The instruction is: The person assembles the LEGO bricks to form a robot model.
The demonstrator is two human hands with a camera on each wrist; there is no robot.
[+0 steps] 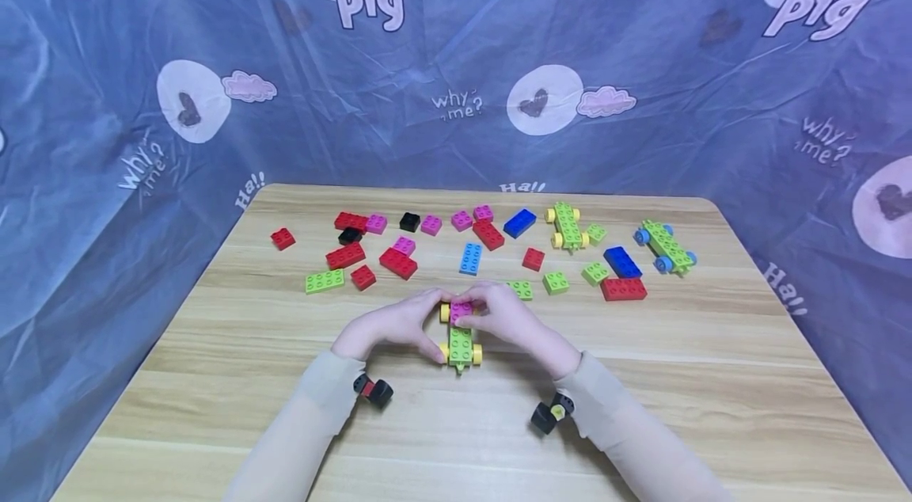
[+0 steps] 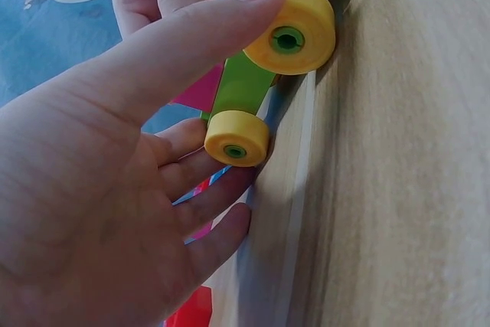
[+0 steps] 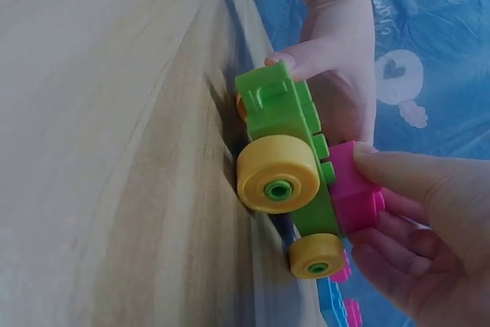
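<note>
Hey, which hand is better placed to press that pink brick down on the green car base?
Probably the right hand: it pinches the pink brick at one end of the green car base. The left hand lies alongside, thumb against a yellow wheel, so it seems better suited to steadying.

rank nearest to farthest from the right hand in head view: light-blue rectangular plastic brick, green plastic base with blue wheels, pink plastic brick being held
1. Pink plastic brick: pinched in the right hand.
2. Light-blue rectangular plastic brick: just ahead of it.
3. Green plastic base with blue wheels: farther off, on the right.
</note>
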